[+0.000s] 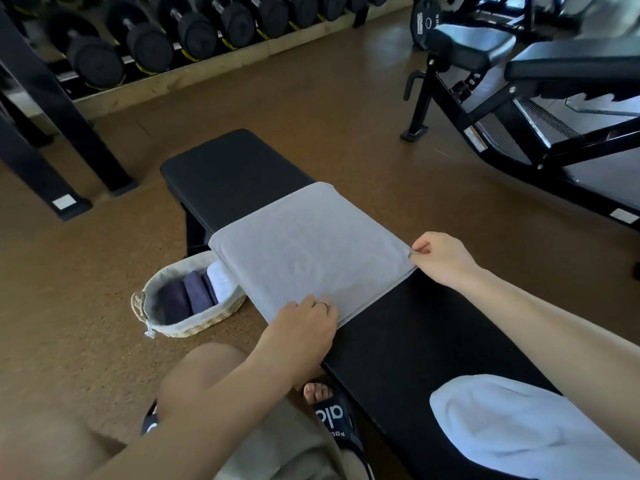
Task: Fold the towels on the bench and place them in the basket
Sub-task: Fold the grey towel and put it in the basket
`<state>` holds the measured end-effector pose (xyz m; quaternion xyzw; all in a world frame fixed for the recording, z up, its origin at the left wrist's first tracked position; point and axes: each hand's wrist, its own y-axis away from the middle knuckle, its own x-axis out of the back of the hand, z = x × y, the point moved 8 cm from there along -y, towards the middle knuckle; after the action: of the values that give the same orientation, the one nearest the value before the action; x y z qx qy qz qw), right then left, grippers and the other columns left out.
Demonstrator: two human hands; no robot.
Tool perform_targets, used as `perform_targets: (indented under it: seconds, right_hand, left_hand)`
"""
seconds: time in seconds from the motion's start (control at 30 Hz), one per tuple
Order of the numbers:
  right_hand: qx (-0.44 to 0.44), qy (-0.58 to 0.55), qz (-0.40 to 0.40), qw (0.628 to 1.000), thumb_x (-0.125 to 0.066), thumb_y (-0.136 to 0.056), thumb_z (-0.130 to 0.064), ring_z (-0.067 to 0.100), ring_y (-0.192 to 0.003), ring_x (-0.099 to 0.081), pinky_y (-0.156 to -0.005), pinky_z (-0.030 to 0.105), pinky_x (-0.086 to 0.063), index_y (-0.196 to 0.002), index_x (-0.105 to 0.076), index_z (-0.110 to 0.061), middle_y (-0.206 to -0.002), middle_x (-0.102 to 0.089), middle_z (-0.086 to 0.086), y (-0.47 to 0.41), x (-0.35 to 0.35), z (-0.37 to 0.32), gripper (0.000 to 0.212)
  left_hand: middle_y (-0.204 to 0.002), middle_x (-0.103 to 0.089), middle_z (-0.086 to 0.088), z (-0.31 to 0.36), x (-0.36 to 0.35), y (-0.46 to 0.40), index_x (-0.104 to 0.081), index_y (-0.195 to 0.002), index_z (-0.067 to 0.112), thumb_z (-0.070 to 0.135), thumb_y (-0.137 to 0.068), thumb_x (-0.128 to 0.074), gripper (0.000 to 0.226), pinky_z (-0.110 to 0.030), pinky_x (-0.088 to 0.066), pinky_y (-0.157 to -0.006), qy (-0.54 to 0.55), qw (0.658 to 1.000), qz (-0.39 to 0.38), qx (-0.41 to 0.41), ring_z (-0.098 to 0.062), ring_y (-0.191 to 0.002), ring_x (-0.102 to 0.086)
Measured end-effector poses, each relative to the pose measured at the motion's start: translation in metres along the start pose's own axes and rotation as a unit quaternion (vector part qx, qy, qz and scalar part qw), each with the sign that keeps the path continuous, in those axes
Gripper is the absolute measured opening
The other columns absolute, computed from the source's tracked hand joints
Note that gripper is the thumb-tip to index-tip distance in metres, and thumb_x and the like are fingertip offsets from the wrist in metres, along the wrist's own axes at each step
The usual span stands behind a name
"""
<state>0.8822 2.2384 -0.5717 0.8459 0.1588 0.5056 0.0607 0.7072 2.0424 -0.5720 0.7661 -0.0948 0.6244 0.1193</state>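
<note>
A grey towel lies spread flat across the black bench. My left hand grips the towel's near left corner, its fingertips hidden under the cloth edge. My right hand pinches the near right corner at the bench's far side. A white towel lies bunched on the bench close to me at the lower right. On the floor left of the bench stands the woven basket with dark purple folded towels and a white one inside.
A dumbbell rack lines the back wall. Another black bench machine stands at the right. My knee and a sandalled foot are below the bench's left side. Brown floor surrounds the bench.
</note>
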Motion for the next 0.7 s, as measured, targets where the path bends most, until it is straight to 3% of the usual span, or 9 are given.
perform_targets:
  seconds: [0.07, 0.17, 0.3, 0.47, 0.6, 0.7]
  right_hand:
    - [-0.012, -0.024, -0.004, 1.000, -0.061, -0.097, -0.017, 0.019, -0.101, -0.062, -0.083, 0.034, -0.051, -0.111, -0.067, -0.017, -0.112, -0.067, 0.001, -0.002, 0.000, 0.003, 0.016]
    - [-0.027, -0.072, 0.005, 0.997, -0.057, -0.095, -0.011, 0.020, -0.098, -0.063, -0.081, 0.034, -0.053, -0.107, -0.068, -0.016, -0.106, -0.067, 0.003, -0.004, 0.005, 0.002, 0.017]
    - [-0.032, -0.090, 0.022, 0.995, -0.058, -0.096, -0.013, 0.017, -0.096, -0.063, -0.080, 0.032, -0.051, -0.106, -0.066, -0.019, -0.103, -0.066, 0.002, -0.002, 0.010, 0.003, 0.014]
    - [-0.005, -0.030, 0.017, 0.999, -0.056, -0.099, -0.016, 0.018, -0.092, -0.061, -0.079, 0.033, -0.051, -0.103, -0.062, -0.016, -0.101, -0.063, 0.001, 0.007, 0.000, 0.002, 0.008]
    - [-0.001, -0.020, 0.013, 1.000, -0.056, -0.097, -0.018, 0.018, -0.087, -0.061, -0.078, 0.036, -0.054, -0.099, -0.060, -0.017, -0.095, -0.063, 0.002, 0.007, 0.000, 0.001, 0.004]
    - [-0.005, -0.012, 0.003, 1.000, -0.058, -0.096, -0.020, 0.015, -0.085, -0.060, -0.071, 0.031, -0.050, -0.098, -0.060, -0.018, -0.096, -0.064, 0.003, 0.003, 0.002, 0.001, 0.003]
  left_hand:
    - [-0.081, -0.054, -0.004, 0.000, -0.003, -0.001, -0.058, -0.087, 0.016, 0.017, -0.083, -0.070, 0.013, -0.032, -0.032, -0.049, -0.011, 1.000, -0.012, -0.005, -0.020, -0.068, -0.052]
    - [-0.067, -0.047, -0.001, -0.005, 0.010, -0.002, -0.056, -0.068, 0.017, 0.018, -0.071, -0.077, 0.021, -0.030, -0.036, -0.041, -0.005, 1.000, 0.019, -0.020, -0.018, -0.054, -0.046]
    - [-0.066, -0.048, -0.001, -0.008, 0.025, 0.002, -0.052, -0.073, 0.018, 0.021, -0.079, -0.069, 0.019, -0.032, -0.040, -0.043, 0.017, 0.997, 0.067, -0.030, -0.019, -0.053, -0.047]
    - [-0.067, -0.043, 0.001, 0.009, -0.001, 0.004, -0.056, -0.071, 0.018, 0.020, -0.082, -0.072, 0.019, -0.033, -0.044, -0.041, -0.012, 0.997, 0.029, -0.065, -0.017, -0.053, -0.041]
    - [-0.071, -0.046, -0.001, 0.011, -0.001, 0.005, -0.056, -0.078, 0.017, 0.031, -0.093, -0.068, 0.024, -0.033, -0.045, -0.043, -0.005, 0.998, 0.051, -0.046, -0.018, -0.055, -0.045]
    - [-0.069, -0.045, 0.000, 0.009, -0.003, 0.002, -0.052, -0.078, 0.017, 0.023, -0.085, -0.076, 0.026, -0.031, -0.040, -0.040, 0.006, 0.999, 0.034, -0.030, -0.016, -0.053, -0.043]
